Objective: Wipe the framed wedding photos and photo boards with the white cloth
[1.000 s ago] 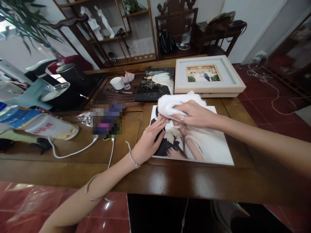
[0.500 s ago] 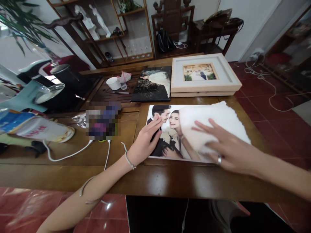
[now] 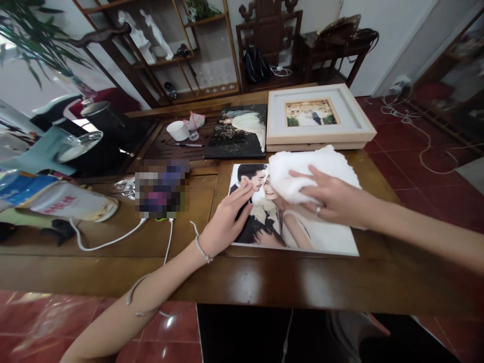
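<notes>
A large wedding photo print [image 3: 321,237] lies flat on the wooden table [image 3: 113,242] in front of me. My left hand [image 3: 227,219] rests flat on the print's left edge, fingers stretched out. My right hand [image 3: 328,196] presses a white cloth [image 3: 302,169] onto the upper middle of the print, fingers spread over the cloth. The cloth covers part of the picture near its top edge.
Behind the print lie a dark photo panel [image 3: 238,131] and a pale boxed frame [image 3: 317,118]. A white cup [image 3: 177,130] sits on a tea tray. At left are a tipped packet [image 3: 56,199], white cables [image 3: 113,237] and a kettle [image 3: 102,118]. Shelves and chairs stand beyond.
My right hand has swept the cloth from the print's top to its right side and back up toward the middle. My left hand has stayed on the left edge.
</notes>
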`<state>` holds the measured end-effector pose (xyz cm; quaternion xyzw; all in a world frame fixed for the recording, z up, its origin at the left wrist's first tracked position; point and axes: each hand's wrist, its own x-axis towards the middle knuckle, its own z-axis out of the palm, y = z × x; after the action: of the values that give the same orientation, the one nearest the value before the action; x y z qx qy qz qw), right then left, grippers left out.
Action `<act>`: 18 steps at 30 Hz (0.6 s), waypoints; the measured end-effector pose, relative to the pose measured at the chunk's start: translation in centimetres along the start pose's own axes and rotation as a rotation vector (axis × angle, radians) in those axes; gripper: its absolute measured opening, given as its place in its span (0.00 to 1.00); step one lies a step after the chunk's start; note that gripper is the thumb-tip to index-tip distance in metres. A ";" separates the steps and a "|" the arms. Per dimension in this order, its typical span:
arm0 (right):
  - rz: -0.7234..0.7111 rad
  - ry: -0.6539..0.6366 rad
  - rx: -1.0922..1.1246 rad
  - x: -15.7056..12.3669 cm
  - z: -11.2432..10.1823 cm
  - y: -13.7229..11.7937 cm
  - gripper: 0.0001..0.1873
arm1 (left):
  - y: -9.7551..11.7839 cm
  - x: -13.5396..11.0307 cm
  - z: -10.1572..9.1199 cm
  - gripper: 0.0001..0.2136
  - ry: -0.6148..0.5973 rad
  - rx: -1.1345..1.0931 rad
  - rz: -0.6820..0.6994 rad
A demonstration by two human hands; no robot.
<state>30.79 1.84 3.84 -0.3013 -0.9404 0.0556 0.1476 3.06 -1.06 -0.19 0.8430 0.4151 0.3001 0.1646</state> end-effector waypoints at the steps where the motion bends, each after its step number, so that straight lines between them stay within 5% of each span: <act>1: 0.041 0.004 0.007 0.6 -0.1 0.9 0.14 | 0.0 0.0 0.0 0.18 -0.001 -0.001 -0.002; 5: 0.086 0.017 -0.010 1.4 0.4 1.5 0.13 | -0.1 0.0 0.1 0.19 0.000 -0.005 -0.006; 9: -0.069 -0.002 0.020 -0.6 2.0 -3.4 0.11 | -0.2 0.0 0.2 0.19 0.005 -0.016 -0.004; 14: -0.071 -0.008 0.138 -3.6 2.8 -10.8 0.06 | -0.3 0.0 -0.1 0.20 -0.029 -0.013 0.005; 18: -0.039 0.065 0.136 -3.9 2.4 -10.6 0.08 | -0.3 -0.1 -0.1 0.20 -0.025 -0.019 0.001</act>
<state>27.21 -9.08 2.70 -0.2741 -0.9348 0.1066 0.1990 2.79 -0.94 -0.32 0.8453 0.4098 0.2933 0.1777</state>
